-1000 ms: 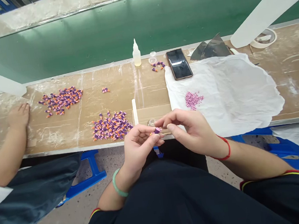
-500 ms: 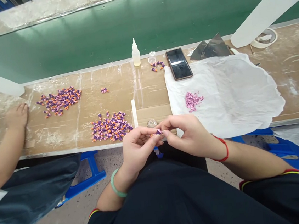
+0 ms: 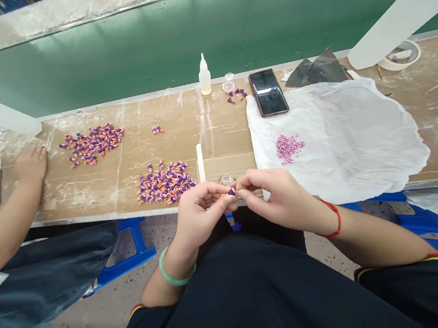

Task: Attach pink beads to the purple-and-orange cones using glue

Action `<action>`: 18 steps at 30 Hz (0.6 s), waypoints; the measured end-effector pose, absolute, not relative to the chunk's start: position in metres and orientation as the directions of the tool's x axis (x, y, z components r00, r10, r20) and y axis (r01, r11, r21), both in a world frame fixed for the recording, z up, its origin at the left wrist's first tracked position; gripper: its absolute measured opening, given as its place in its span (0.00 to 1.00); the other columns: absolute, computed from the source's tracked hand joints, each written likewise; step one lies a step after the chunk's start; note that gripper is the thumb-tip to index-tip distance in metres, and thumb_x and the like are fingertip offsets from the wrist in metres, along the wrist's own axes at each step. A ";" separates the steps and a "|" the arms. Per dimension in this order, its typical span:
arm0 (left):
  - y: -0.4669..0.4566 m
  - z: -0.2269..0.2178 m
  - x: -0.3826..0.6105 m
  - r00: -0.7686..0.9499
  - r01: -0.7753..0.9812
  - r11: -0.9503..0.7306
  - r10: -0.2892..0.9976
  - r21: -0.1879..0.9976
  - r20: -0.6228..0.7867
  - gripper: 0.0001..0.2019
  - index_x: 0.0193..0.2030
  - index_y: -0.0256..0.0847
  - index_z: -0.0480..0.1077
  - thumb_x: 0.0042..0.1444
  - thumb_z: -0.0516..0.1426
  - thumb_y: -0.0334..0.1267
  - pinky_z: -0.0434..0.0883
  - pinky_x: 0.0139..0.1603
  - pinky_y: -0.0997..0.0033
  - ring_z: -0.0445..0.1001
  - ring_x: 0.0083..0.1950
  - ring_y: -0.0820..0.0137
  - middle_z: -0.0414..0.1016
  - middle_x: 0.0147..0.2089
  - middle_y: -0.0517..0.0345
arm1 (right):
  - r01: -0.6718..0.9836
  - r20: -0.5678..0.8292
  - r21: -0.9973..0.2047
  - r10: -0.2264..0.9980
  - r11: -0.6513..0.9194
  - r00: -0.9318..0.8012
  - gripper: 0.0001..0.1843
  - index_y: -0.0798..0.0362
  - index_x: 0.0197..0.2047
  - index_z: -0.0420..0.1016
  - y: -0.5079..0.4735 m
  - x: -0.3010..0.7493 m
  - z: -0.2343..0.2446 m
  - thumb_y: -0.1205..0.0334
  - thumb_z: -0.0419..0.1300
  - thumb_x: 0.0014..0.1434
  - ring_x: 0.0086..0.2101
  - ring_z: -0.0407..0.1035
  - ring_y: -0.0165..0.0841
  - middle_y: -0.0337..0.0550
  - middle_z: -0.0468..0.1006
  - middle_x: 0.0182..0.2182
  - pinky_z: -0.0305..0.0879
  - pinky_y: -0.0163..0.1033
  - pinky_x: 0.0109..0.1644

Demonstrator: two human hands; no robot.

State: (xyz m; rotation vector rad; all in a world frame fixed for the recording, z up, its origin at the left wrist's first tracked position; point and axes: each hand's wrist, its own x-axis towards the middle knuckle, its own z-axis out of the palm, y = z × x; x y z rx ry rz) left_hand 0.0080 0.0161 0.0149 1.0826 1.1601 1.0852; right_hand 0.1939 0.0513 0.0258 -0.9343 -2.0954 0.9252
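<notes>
Here, held piece (image 3: 232, 191), upright bottle (image 3: 205, 78), phone (image 3: 269, 92) beyond

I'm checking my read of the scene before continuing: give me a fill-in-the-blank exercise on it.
The person's left grip holds a small purple piece; a ____ ring-shaped bangle circles that wrist.
Below the black rectangular phone, tiny pink bits lie on a ____ sheet.
In the head view, the translucent plastic bottle stands to the phone's ____.

Missing words: green; white; left.
</notes>
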 end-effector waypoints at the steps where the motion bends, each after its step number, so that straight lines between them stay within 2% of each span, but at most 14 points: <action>1: 0.018 0.013 0.004 0.080 -0.053 0.147 0.987 0.988 -0.143 0.08 0.34 0.39 0.78 0.54 0.67 0.41 0.77 0.28 0.73 0.79 0.25 0.69 0.81 0.27 0.55 | 0.347 0.264 -0.804 0.812 0.484 -0.521 0.07 0.51 0.34 0.72 0.052 0.196 0.026 0.66 0.56 0.64 0.30 0.76 0.30 0.40 0.82 0.31 0.71 0.33 0.33; 3: 0.025 0.006 -0.011 0.052 0.046 0.118 0.991 0.992 -0.120 0.08 0.35 0.39 0.78 0.54 0.66 0.41 0.75 0.28 0.72 0.78 0.25 0.70 0.81 0.27 0.55 | 0.390 0.252 -0.797 0.840 0.461 -0.480 0.06 0.51 0.36 0.74 0.054 0.204 0.025 0.65 0.56 0.64 0.33 0.79 0.33 0.42 0.85 0.35 0.73 0.35 0.35; 5: 0.037 -0.002 -0.035 -0.010 0.237 0.061 0.998 0.970 -0.060 0.07 0.33 0.39 0.78 0.53 0.65 0.40 0.73 0.30 0.71 0.76 0.27 0.70 0.79 0.28 0.55 | 0.452 0.237 -0.784 0.878 0.426 -0.416 0.07 0.50 0.38 0.76 0.055 0.215 0.021 0.64 0.56 0.64 0.35 0.80 0.35 0.43 0.85 0.37 0.74 0.37 0.35; 8: 0.061 -0.010 -0.076 -0.049 0.576 0.019 0.999 0.817 0.012 0.04 0.30 0.41 0.78 0.50 0.65 0.38 0.72 0.35 0.68 0.72 0.30 0.68 0.76 0.28 0.57 | 0.505 0.199 -0.792 0.927 0.343 -0.317 0.08 0.48 0.37 0.78 0.057 0.233 0.010 0.62 0.56 0.64 0.35 0.81 0.39 0.43 0.86 0.38 0.76 0.41 0.36; 9: 0.071 -0.011 -0.088 -0.046 0.648 0.022 0.999 0.761 0.010 0.05 0.31 0.41 0.78 0.49 0.65 0.39 0.72 0.39 0.66 0.72 0.33 0.67 0.77 0.30 0.56 | 0.514 0.181 -0.799 0.940 0.312 -0.289 0.09 0.48 0.37 0.78 0.058 0.239 0.006 0.61 0.56 0.64 0.35 0.81 0.40 0.43 0.86 0.37 0.76 0.42 0.36; 11: 0.096 -0.013 -0.106 -0.084 0.722 0.061 0.996 0.690 0.000 0.09 0.37 0.40 0.79 0.51 0.64 0.40 0.72 0.43 0.65 0.74 0.37 0.65 0.79 0.37 0.53 | 0.530 0.138 -0.811 0.962 0.247 -0.237 0.09 0.47 0.36 0.79 0.057 0.248 0.000 0.58 0.57 0.63 0.35 0.81 0.41 0.43 0.86 0.37 0.77 0.43 0.35; 14: 0.143 -0.017 -0.120 -0.275 0.752 0.210 0.961 0.625 0.007 0.11 0.42 0.36 0.77 0.56 0.58 0.38 0.71 0.49 0.68 0.75 0.44 0.66 0.81 0.45 0.51 | 0.547 0.087 -0.820 0.982 0.167 -0.170 0.11 0.47 0.36 0.79 0.055 0.256 -0.003 0.55 0.56 0.63 0.37 0.81 0.42 0.43 0.86 0.37 0.78 0.46 0.37; 15: 0.160 -0.019 -0.122 -0.348 0.757 0.275 0.937 0.593 0.010 0.11 0.42 0.35 0.77 0.57 0.56 0.37 0.70 0.50 0.69 0.75 0.44 0.67 0.81 0.44 0.51 | 0.551 0.079 -0.820 0.985 0.152 -0.154 0.11 0.47 0.36 0.79 0.054 0.258 -0.003 0.55 0.56 0.63 0.37 0.81 0.43 0.44 0.86 0.37 0.79 0.47 0.38; 18: 0.203 -0.025 -0.124 -0.395 0.764 0.332 0.919 0.553 -0.006 0.10 0.41 0.32 0.76 0.55 0.58 0.35 0.69 0.50 0.67 0.75 0.43 0.66 0.81 0.39 0.51 | 0.559 0.079 -0.819 0.990 0.131 -0.115 0.12 0.48 0.36 0.80 0.051 0.263 -0.006 0.54 0.57 0.63 0.36 0.81 0.42 0.44 0.86 0.36 0.79 0.47 0.37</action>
